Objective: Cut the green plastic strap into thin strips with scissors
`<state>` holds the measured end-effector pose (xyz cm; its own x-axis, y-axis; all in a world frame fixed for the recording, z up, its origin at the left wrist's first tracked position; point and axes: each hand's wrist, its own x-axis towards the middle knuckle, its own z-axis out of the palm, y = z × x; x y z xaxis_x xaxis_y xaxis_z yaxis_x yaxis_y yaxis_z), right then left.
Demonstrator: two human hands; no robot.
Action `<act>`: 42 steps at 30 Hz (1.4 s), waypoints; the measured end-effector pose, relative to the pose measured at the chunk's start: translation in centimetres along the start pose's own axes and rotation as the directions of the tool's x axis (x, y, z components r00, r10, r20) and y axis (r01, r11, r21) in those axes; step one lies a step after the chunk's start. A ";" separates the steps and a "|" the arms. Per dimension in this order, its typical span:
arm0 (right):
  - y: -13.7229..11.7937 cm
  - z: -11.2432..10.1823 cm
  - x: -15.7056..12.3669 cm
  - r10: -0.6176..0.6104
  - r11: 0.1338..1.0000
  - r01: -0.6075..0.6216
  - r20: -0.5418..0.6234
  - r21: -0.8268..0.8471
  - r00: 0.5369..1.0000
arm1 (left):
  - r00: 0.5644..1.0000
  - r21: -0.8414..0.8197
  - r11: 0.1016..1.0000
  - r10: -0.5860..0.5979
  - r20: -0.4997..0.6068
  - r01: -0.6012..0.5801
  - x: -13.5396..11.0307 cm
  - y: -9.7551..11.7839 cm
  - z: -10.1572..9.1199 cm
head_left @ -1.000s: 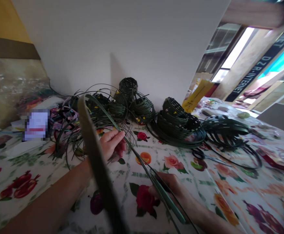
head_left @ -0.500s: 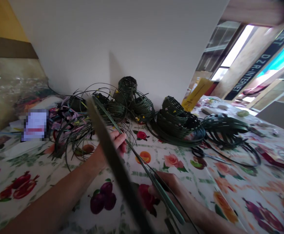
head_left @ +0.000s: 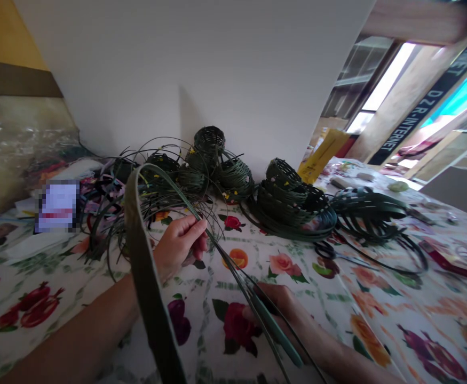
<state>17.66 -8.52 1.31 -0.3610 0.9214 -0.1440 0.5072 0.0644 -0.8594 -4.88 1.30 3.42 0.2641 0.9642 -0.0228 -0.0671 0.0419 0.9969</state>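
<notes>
My left hand (head_left: 185, 240) is closed in a pinch on a long dark green plastic strip (head_left: 141, 250). The wide part of this strip arches up beside the hand and comes down close in front of me. From the left fingers it runs down to the right as several thin strands (head_left: 233, 266). My right hand (head_left: 281, 304), low and right of centre, is wrapped round a tool with a teal handle (head_left: 277, 330). The tool's working end is hidden by the fingers and strands. The thin strands pass along this hand toward the bottom edge.
Small woven green baskets (head_left: 233, 178) stand against the wall, with larger ones (head_left: 285, 197) to their right. Loose thin strands (head_left: 137, 213) lie tangled at left. Scissors (head_left: 345, 255) and a coil of green strips (head_left: 371, 208) lie at right on the flowered tablecloth (head_left: 201, 330).
The wide strip's loop has swung left and now bends in a rounder arch, uncovering my left wrist. Both hands stay in nearly the same place.
</notes>
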 end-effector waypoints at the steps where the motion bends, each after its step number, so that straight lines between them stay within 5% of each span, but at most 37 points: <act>1: -0.1 -0.1 0.0 0.007 1.000 -0.007 -0.004 -0.001 1.000 | 1.000 0.006 1.000 -0.003 -0.004 0.003 0.0 0.0 0.0; 31: 0.2 0.2 0.2 -0.002 0.991 -0.003 0.037 0.134 0.999 | 1.000 -0.008 1.000 0.004 0.006 -0.004 0.0 -0.8 1.0; 42: 0.7 -0.4 0.6 -0.020 0.990 0.007 -0.094 -0.143 0.995 | 0.995 -0.036 0.998 -0.048 0.092 0.052 -0.2 -1.5 1.7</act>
<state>18.12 -7.71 0.81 -0.2959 0.9519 -0.0796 0.6112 0.1247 -0.7816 -3.18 0.64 2.08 0.3542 0.9330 -0.0639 -0.0877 0.1012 0.9910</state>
